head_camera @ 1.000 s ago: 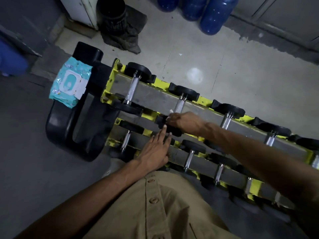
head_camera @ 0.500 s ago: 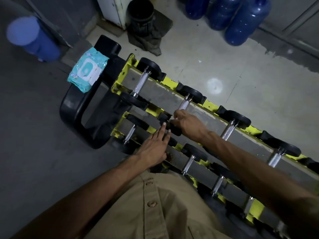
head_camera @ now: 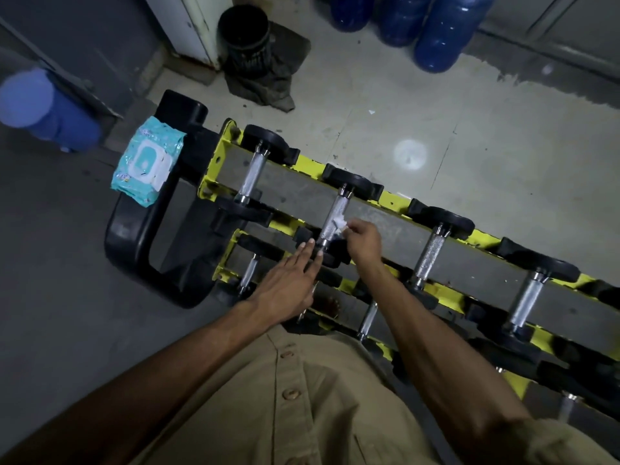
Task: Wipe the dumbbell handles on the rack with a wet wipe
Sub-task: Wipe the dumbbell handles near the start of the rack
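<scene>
A yellow and grey dumbbell rack point(head_camera: 392, 199) runs from upper left to lower right, with several black-headed dumbbells on its tiers. My right hand point(head_camera: 364, 238) pinches a small white wet wipe point(head_camera: 339, 225) against the lower part of the second top-tier dumbbell's chrome handle point(head_camera: 335, 214). My left hand point(head_camera: 290, 285) lies flat with straight fingers, the fingertips touching the black head at that dumbbell's near end. The handles of the first dumbbell point(head_camera: 253, 176) and third dumbbell point(head_camera: 431, 253) are uncovered.
A teal wet-wipe pack point(head_camera: 147, 161) lies on a black stand point(head_camera: 134, 243) at the rack's left end. A black bin point(head_camera: 245, 41) and blue water jugs point(head_camera: 439, 31) stand by the far wall; another blue jug point(head_camera: 40, 109) is at left.
My right hand has moved up from the dumbbell's near head onto the handle, and the white wipe now shows at its fingertips. The camera has tilted. My left hand stays flat.
</scene>
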Action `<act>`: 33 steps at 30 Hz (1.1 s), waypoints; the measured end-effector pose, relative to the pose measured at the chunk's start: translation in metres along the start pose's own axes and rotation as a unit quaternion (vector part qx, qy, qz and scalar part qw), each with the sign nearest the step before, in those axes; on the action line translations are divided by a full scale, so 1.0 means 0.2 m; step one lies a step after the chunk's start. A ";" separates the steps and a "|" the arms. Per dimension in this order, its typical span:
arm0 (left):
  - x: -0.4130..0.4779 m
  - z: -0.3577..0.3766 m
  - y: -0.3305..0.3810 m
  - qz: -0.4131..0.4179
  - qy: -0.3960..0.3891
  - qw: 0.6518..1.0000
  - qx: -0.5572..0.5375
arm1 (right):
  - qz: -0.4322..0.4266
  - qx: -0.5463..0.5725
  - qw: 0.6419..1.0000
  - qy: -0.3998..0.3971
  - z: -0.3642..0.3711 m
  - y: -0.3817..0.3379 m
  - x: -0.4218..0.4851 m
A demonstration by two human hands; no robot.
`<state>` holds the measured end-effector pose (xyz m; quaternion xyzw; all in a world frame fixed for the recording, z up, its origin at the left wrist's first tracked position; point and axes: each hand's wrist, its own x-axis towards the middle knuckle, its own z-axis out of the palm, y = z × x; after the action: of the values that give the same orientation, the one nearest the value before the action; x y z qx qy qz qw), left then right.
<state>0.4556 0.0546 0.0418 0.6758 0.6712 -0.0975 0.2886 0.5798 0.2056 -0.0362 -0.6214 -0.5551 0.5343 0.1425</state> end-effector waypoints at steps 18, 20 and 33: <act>0.01 -0.01 -0.03 0.031 -0.045 0.997 0.055 | 0.219 0.557 0.799 -0.067 0.08 -0.17 0.26; 0.01 -0.02 -0.04 0.034 -0.046 0.997 0.053 | 0.215 0.535 0.817 0.001 0.11 -0.17 0.24; 0.00 0.01 -0.03 0.029 -0.036 0.998 0.048 | -0.356 -0.349 0.861 0.102 -0.01 0.01 0.01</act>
<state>0.4500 0.0533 0.0374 0.7040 0.6350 -0.1460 0.2826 0.5822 0.2076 -0.0373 -0.4415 -0.8710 0.1526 0.1525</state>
